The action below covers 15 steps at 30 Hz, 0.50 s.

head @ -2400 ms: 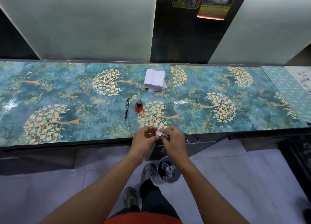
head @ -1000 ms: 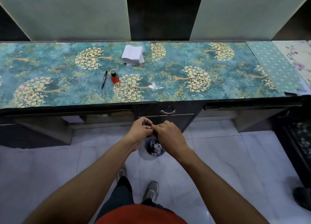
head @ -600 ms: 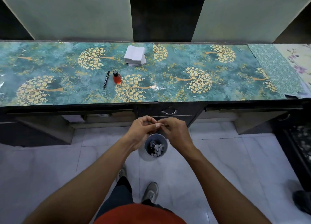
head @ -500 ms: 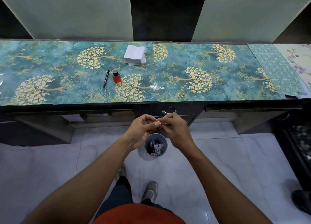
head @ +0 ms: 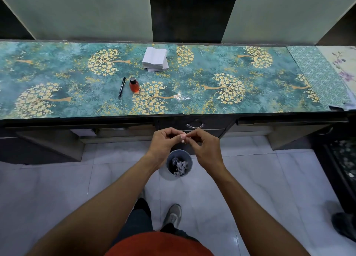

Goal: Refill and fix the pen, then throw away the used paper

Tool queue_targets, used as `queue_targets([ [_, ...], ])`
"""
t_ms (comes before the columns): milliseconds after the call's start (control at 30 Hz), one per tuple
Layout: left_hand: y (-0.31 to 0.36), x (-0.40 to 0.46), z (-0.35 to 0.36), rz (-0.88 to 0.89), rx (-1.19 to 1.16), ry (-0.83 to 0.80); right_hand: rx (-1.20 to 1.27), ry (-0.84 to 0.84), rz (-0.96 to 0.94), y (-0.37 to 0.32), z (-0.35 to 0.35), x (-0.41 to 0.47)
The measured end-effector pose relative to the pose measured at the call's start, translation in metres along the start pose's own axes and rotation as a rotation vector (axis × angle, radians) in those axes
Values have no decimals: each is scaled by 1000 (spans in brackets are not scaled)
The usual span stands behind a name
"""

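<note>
Paper scrap: a small pale bit [head: 182,140] shows between your two sets of fingertips, too small to say whether it is a wad or a torn strip; it sits above the floor, directly over the near rim of the bin.
Left hand: your left hand [head: 165,143] is curled, thumb and forefinger pinching the scrap from the left.
Right hand: your right hand [head: 202,148] is curled too, its fingertips meeting the left's at the scrap; which hand bears most of it cannot be told.
Deciding relation: the bin [head: 179,165] stands on the floor straight below and slightly nearer than the pinch point, between your wrists; both hands are about equally close, so a release should drop the scrap in. Its long axis cannot be made out.
Bin contents: crumpled paper already lies inside.
Pen: the pen [head: 121,87] lies capped on the far desk [head: 250,105], long axis running near-to-far, well apart from your hands.
Ink bottle: the red bottle [head: 134,84] stands upright just right of the pen, cap on.
Paper stack: a white stack [head: 155,59] rests farther back.
Change: against the view half a second back, your hands sit slightly lower and closer over the bin, fingertips together as before; pen, bottle and stack lie as they did.
Stage: judged from this, only the discard remains.
</note>
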State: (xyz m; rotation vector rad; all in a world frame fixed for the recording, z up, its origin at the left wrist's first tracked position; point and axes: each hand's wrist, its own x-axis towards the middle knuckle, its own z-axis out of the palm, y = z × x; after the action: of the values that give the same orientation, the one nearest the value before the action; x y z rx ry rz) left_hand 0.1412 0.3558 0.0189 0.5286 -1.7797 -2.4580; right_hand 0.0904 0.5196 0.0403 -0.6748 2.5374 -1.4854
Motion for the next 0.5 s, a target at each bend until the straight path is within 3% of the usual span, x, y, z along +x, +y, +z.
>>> queue_targets([
  [233,-5,-3,-17,-18,5,232,-475,267,-235,14,17,8],
  [367,-6,-12,-35,-35,39,305,-648,-65,103,40,32,13],
  [500,-2,-19,-50,-58,116,363,-565,24,178,40,36,18],
])
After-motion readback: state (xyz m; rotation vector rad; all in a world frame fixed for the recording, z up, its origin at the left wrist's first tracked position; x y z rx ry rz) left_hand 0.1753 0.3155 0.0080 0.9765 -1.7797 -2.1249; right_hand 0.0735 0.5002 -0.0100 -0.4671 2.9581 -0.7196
